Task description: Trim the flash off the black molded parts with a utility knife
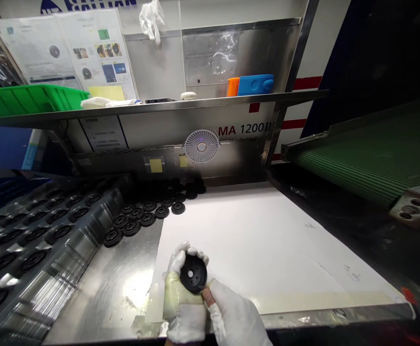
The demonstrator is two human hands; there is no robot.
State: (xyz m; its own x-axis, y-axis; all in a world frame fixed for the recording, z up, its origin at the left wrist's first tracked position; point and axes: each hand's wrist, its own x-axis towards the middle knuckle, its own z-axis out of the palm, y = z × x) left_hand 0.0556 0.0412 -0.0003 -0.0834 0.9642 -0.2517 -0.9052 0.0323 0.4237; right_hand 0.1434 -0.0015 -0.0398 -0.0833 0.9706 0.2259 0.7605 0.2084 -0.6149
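Black rubber disc (193, 274), with a small centre hole, is clamped in the left hand (183, 300), which curls round the disc's far edge. That hand's white glove (181, 312) is stained yellowish across the palm. The right hand (233, 312) sits toward 4 o'clock of the disc, closed tight against its lower rim; whether it pinches something thin there is too small to tell. Both hands are low in view, at 6 o'clock, over the near edge of the steel desk (105, 293), and overlap a white paper sheet (256, 245) that covers the desk's right part.

Toward 11 o'clock from the hands, matching black discs (141, 216) lie in loose rows on the steel, with a darker heap (184, 187) behind them. At 9 o'clock, a tray (40, 230) holds further discs in its pockets. A green conveyor belt (375, 158) runs along 3 o'clock. At 12 o'clock, a small white fan (201, 146) is fixed under a steel shelf (159, 108), which carries a green tray (25, 98) and a blue block (255, 85) beside an orange one (232, 86). Printed sheets (69, 53) and a hanging glove (152, 19) are on the wall behind.
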